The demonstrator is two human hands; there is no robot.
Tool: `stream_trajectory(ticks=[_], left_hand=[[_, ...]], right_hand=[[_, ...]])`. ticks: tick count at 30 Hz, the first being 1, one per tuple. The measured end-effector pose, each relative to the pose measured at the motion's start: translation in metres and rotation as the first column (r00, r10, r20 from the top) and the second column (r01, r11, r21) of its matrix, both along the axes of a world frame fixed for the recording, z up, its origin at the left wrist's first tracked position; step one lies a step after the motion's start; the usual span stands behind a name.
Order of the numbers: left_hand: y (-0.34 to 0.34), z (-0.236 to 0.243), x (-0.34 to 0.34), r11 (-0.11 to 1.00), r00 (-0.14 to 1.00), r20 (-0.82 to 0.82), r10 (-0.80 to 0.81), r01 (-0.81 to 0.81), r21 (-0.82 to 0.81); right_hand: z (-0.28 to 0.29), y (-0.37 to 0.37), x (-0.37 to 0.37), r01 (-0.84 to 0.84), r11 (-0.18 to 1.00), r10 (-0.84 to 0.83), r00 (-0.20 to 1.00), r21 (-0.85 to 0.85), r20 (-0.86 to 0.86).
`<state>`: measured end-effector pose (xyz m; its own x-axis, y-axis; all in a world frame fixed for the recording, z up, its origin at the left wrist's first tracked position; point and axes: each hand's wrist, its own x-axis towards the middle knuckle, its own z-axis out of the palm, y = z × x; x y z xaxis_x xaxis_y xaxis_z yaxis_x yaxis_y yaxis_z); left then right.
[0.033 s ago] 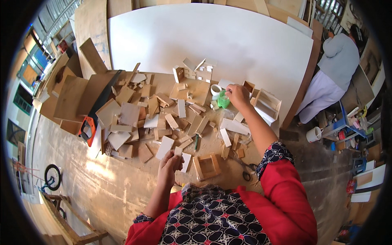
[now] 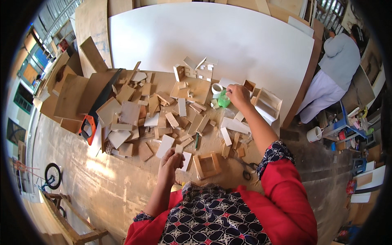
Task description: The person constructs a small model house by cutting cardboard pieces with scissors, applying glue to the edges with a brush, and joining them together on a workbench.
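Left hand (image 2: 170,162) of mine, just below the centre of the frame, has thumb and fingers clamped on a small pale wooden block (image 2: 179,149), its end sticking up past my fingertips. Right of centre, my right hand (image 2: 238,94) has its fingertips drawn together at the right edge of some crumpled green plastic (image 2: 223,99); I cannot tell whether they grip it. A round white container (image 2: 217,88) sits just above the plastic. At lower centre, right of my left hand, I have an open wooden box (image 2: 198,168), with scissors (image 2: 244,163) further right. Wood offcuts (image 2: 130,113) crowd the area left of centre, and an orange-handled saw (image 2: 93,130) leans beside them at the left.
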<state>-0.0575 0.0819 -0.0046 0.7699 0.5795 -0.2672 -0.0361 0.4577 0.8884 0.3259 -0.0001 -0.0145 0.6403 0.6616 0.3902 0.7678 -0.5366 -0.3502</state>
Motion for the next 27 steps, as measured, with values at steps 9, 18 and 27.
stream_trajectory(ticks=[9, 18, 27], left_hand=[[-0.004, 0.002, 0.006, 0.999, 1.0, -0.025, -0.013, 0.014, 0.031], [-0.024, 0.012, -0.001, 0.821, 0.997, 0.067, -0.042, -0.003, 0.57], [-0.049, 0.056, 0.002, 0.158, 0.965, 0.259, -0.039, -0.25, 0.955]], right_hand=[[0.002, -0.026, 0.001, 0.055, 0.936, -0.023, 0.995, 0.347, -0.096], [0.069, -0.084, -0.124, 0.242, 0.661, 0.465, 0.611, 0.71, -0.641], [0.081, -0.138, -0.201, 0.254, 0.583, 0.696, 0.335, 0.772, -0.635]])
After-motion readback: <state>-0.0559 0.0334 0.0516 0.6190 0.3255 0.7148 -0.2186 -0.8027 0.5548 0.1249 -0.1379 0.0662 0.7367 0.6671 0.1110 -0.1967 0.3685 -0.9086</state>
